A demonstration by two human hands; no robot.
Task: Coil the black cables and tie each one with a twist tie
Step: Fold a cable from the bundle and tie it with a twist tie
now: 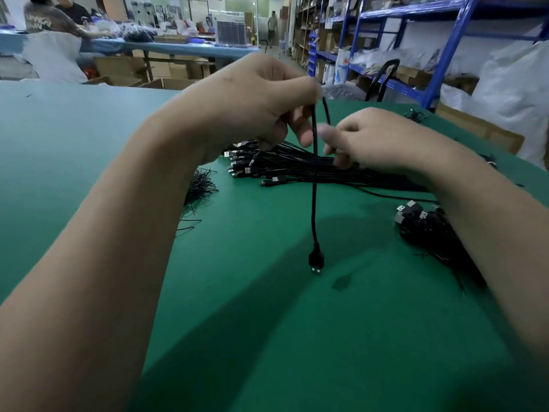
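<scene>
black cable (313,188) dangles plug-down from left hand (255,105) grip; right hand (374,138) grip unclear.

no legible text, labels or numbers

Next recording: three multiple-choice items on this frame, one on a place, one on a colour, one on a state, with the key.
1. The twist ties lie: A in a box; B left of the loose cable pile; C on the shelves.
2. The table top is: A green; B grey; C white.
3. The USB plug of the held cable: A lies in the pile; B is taped down; C hangs below the left hand.
Key: B, they fan out beside the pile; A, green throughout; C, it dangles from the grip.
</scene>
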